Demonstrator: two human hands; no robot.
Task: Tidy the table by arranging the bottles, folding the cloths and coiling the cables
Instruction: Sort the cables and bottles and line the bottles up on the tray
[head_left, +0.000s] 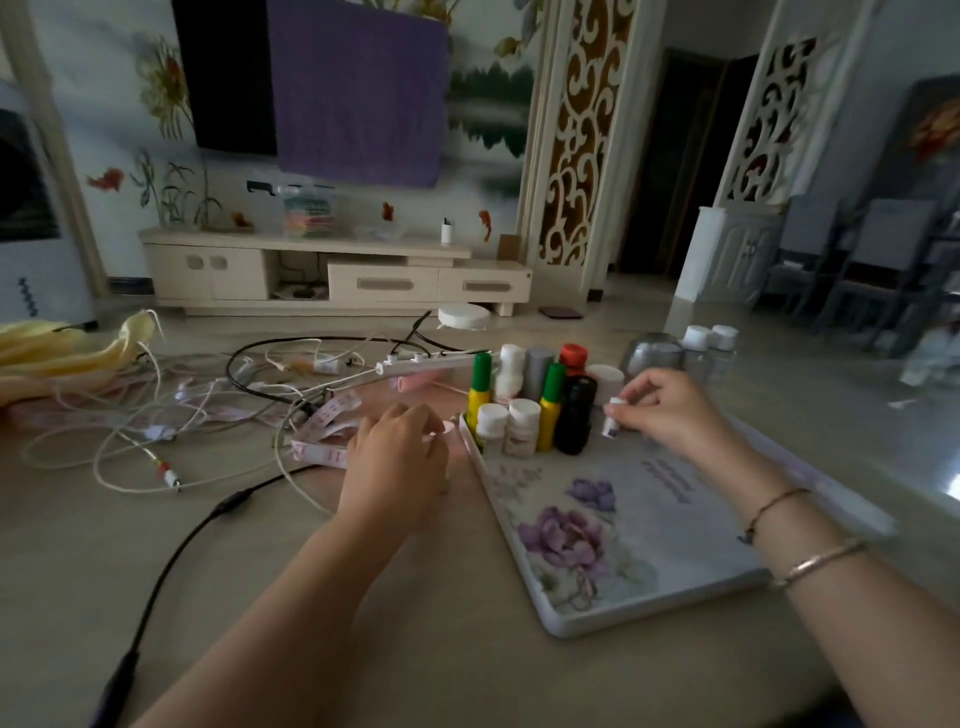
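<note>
**Bottles going onto the flowered tray**

The right hand (670, 410) pinches a small white vial (611, 423) between thumb and fingertips, holding it just beside the black bottle (575, 413) at the end of the cluster standing in the far corner of the floral tray (613, 613). The left hand (400, 457) hovers at the tray's left rim with fingers curled; something pale seems to sit under its fingertips, but I cannot tell whether its grip has hold of anything.

To seat the vial well, I would lower it upright into the bare spot next to the black bottle, keeping clear of the yellow bottles with green caps (550, 405) so nothing topples, and steady the tray meanwhile.

The tangled white cables (156, 415) and yellow cloth (62, 348) lie untouched across the desk (260, 597). Purple writing on the tray and the bottle labels are too blurred to read.
</note>
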